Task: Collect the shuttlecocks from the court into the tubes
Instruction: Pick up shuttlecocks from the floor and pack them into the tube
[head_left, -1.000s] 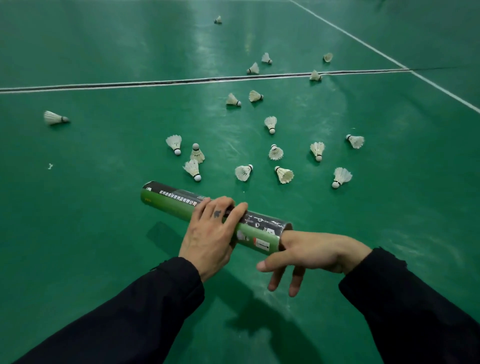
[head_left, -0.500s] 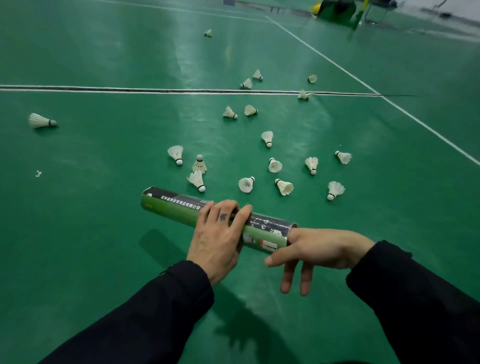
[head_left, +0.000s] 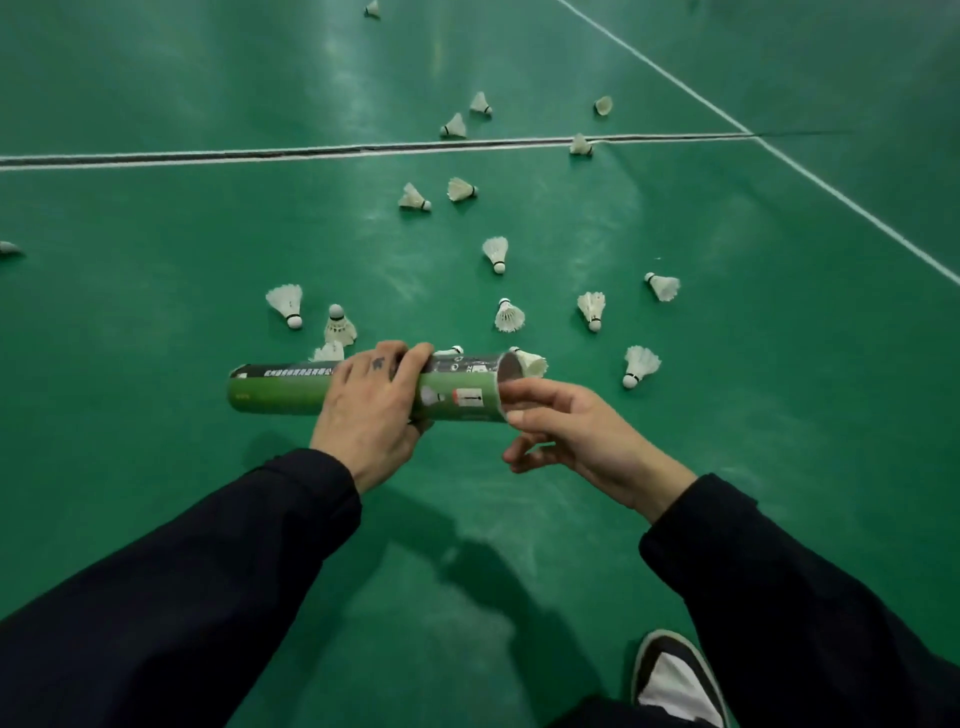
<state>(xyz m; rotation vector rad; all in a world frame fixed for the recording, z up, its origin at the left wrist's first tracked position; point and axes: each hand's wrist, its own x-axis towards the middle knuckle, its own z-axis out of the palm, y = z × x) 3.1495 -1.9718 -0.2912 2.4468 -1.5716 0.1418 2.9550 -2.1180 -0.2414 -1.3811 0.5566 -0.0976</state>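
A green and black shuttlecock tube (head_left: 280, 394) lies level in the air above the court. My left hand (head_left: 370, 410) grips it round the middle. Its open mouth (head_left: 506, 378) faces right. My right hand (head_left: 566, 434) sits just below and beside that mouth, fingers loosely curled, holding nothing that I can see. Several white shuttlecocks lie scattered on the green floor beyond the tube, the nearest being one (head_left: 640, 365) to the right, one (head_left: 531, 362) just behind the tube mouth, and one (head_left: 287, 303) to the left.
A white and black court line (head_left: 208, 156) runs across the floor, and a white sideline (head_left: 810, 171) slants down the right. More shuttlecocks (head_left: 454, 126) lie near the cross line. My shoe (head_left: 675, 675) shows at the bottom right.
My right hand has come off the tube's right end, so the open mouth now shows. The tube has levelled out and sits closer to the near shuttlecocks. The view has tilted down.
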